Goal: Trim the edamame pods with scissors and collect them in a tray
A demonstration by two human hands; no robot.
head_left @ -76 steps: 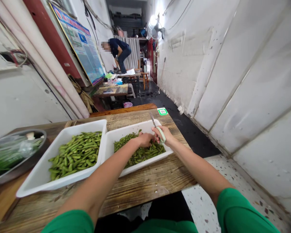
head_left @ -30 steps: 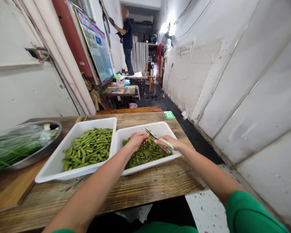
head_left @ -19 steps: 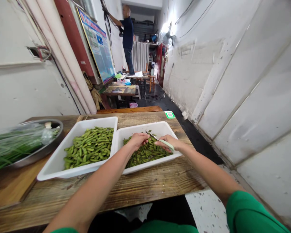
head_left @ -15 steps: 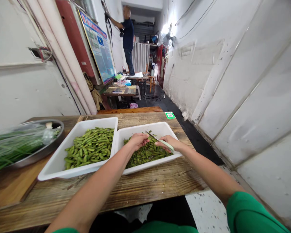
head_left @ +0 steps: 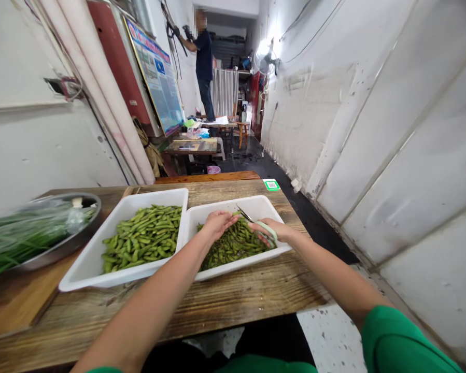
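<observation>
Over the right white tub [head_left: 192, 223], my left hand [head_left: 219, 224] pinches a green soybean pod [head_left: 236, 213] between its fingertips. My right hand [head_left: 270, 231] grips scissors [head_left: 269, 230] with pale green handles. Their blades are parted and point toward the pod in my left hand. Beneath both hands, darker soybean pods [head_left: 233, 248] lie in the right tub among small wet scraps. The left white tub [head_left: 88, 264] stands against it and holds a heap of brighter green pods [head_left: 143, 233].
A metal bowl [head_left: 95, 217] of bagged green stalks sits at the left on a wooden board [head_left: 26, 305]. Everything rests on a wooden table [head_left: 248, 295]. Farther back, a person [head_left: 204, 62] stands raised by the left wall, near another table [head_left: 189, 146].
The scissor blades have parted, and a pod now shows at my left fingertips. The distant person's other arm has lifted, holding a dark tool.
</observation>
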